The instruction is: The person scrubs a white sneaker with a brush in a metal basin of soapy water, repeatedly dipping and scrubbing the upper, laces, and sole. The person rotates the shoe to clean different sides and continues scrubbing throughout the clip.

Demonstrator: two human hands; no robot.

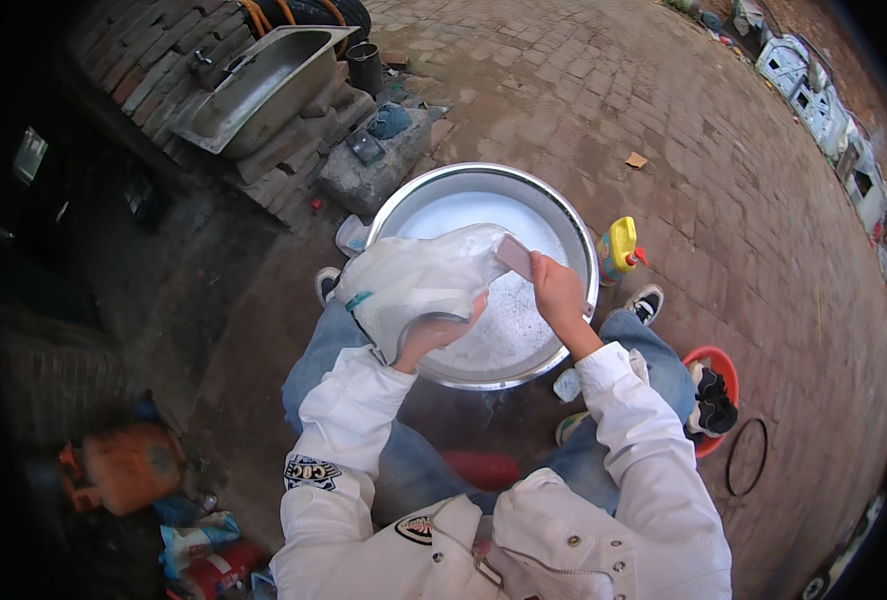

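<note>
Over a large round metal basin (481,379) of sudsy water, a white shoe (413,274) lies on its side, wet and with a dark-edged opening. My left hand (443,330) holds it from beneath, several fingers hidden by the shoe. A flat pinkish-mauve handle, apparently of a scrubbing brush (515,256), is gripped at one end by my right hand (560,292). Its other end rests against the shoe's right end; any bristles are out of sight. White foam (488,210) covers much of the water below both hands.
Right of the basin stands a yellow bottle (620,251) with a red cap. A red tub (725,367) holds black-and-white shoes (712,405), near a black ring (746,457). Beyond, left, are a stone block (368,176) and an old sink (263,97). An orange container (132,465) sits lower left.
</note>
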